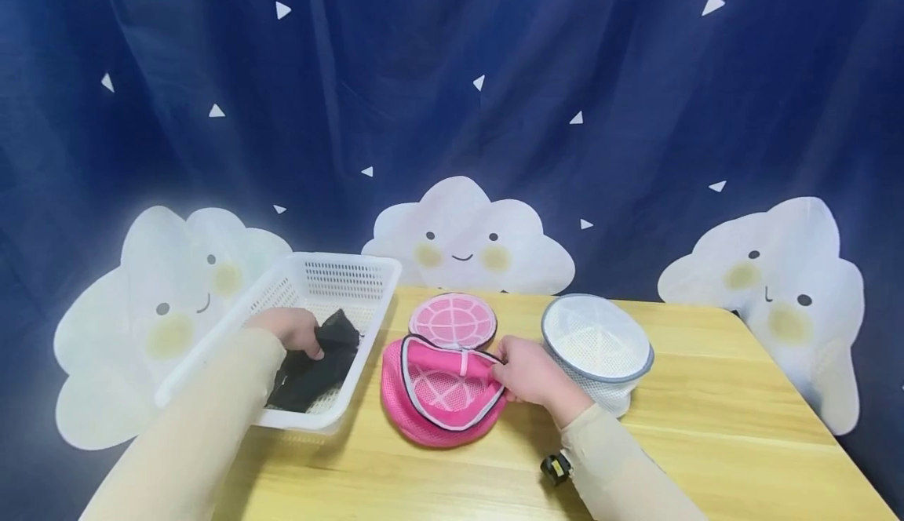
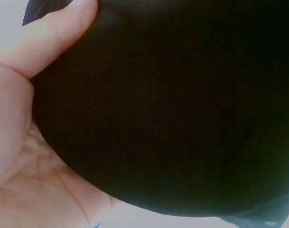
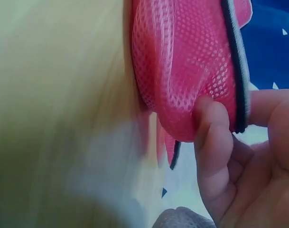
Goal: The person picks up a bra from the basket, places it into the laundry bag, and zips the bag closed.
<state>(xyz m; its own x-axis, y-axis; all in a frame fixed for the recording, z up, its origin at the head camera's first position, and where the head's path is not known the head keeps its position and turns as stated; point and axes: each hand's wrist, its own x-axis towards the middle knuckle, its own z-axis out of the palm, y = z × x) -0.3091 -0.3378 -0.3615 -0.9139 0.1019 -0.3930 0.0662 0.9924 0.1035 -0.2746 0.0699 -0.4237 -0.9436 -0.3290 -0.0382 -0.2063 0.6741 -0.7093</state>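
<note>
In the head view my left hand (image 1: 291,328) reaches into a white plastic basket (image 1: 351,259) and pinches a black cloth item (image 1: 314,376). The left wrist view shows the thumb over the black cloth's (image 2: 158,118) rounded, smooth edge, with the palm behind it. My right hand (image 1: 531,373) grips the rim of a pink mesh laundry bag (image 1: 432,428) at its right side. Thumb and fingers stand on either side of the dark zip edge in the right wrist view. The bag's mouth is unzipped, and its round pink lid (image 1: 453,319) lies folded back behind it.
A white mesh laundry bag (image 1: 596,340) with a grey rim stands on the wooden table (image 1: 734,411), just right of my right hand. Behind the table hangs a dark blue curtain (image 1: 452,58) with clouds and white triangles. The basket stands at the table's left.
</note>
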